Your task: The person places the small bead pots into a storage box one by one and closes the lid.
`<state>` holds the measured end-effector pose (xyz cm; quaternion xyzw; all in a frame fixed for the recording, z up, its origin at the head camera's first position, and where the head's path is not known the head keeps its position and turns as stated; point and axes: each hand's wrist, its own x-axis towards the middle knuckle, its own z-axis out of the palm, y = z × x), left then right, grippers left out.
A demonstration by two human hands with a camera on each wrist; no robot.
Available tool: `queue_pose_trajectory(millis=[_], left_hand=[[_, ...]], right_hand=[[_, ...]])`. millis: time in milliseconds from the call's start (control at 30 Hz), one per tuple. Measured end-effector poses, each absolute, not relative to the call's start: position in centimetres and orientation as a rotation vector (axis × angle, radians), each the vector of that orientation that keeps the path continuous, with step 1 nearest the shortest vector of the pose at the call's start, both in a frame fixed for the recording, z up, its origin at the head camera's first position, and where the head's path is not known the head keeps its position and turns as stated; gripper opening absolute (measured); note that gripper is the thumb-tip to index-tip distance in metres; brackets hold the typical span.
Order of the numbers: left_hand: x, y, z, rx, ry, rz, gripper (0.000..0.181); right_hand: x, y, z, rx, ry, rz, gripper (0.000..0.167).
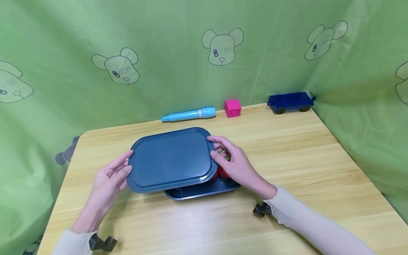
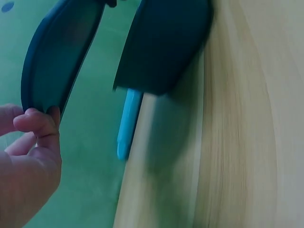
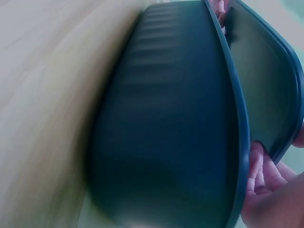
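A dark blue lid [image 1: 172, 159] with rounded corners is held by both hands, above and somewhat left of a matching dark blue box [image 1: 204, 189]. My left hand [image 1: 107, 182] pinches its left edge between thumb and fingers. At the opposite edge, my right hand [image 1: 237, 164] grips it with the thumb on top and fingers beneath. Red items [image 1: 224, 172] with a bit of green show in the box by the right hand; their kind is mostly hidden. Both wrist views show a gap between the lid [image 2: 61, 57] and the box [image 3: 166, 118].
Along the back edge of the wooden table [image 1: 302, 159] lie a light blue pen-shaped object [image 1: 189, 114], a pink cube [image 1: 233, 108] and a dark blue toy wagon [image 1: 291, 102]. A green curtain [image 1: 172, 60] with bear-head prints hangs behind and to the sides.
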<state>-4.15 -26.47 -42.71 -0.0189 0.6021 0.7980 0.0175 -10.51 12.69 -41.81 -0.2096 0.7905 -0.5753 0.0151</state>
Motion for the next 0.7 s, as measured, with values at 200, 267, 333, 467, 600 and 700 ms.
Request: queue_pose_trajectory(millis=[200, 267, 333, 467, 600, 700], left_hand=[[-4.3, -24.0, -42.3, 0.005, 1.858, 2.425, 0.053], [-4.4, -23.3, -42.2, 0.037, 1.829, 2.417, 0.056], [-4.6, -22.6, -42.2, 0.065, 1.801, 2.418, 0.058], [-5.0, -21.3, -42.3, 0.075, 1.790, 2.414, 0.059], [-5.4, -19.9, -42.3, 0.043, 1.811, 2.407, 0.067], [-5.6, -19.2, -42.1, -0.024, 1.864, 2.395, 0.066]], right_hand=[[-10.8, 14.6, -41.8, -0.561, 2.411, -1.932, 0.039], [-10.9, 15.4, -41.9, -0.543, 2.412, -1.962, 0.038], [-11.0, 16.0, -41.9, -0.533, 2.424, -1.971, 0.038], [-11.3, 17.2, -42.0, -0.533, 2.457, -1.967, 0.038], [-11.4, 18.4, -42.1, -0.528, 2.482, -1.956, 0.040], [-11.4, 19.0, -42.2, -0.525, 2.451, -1.982, 0.044]])
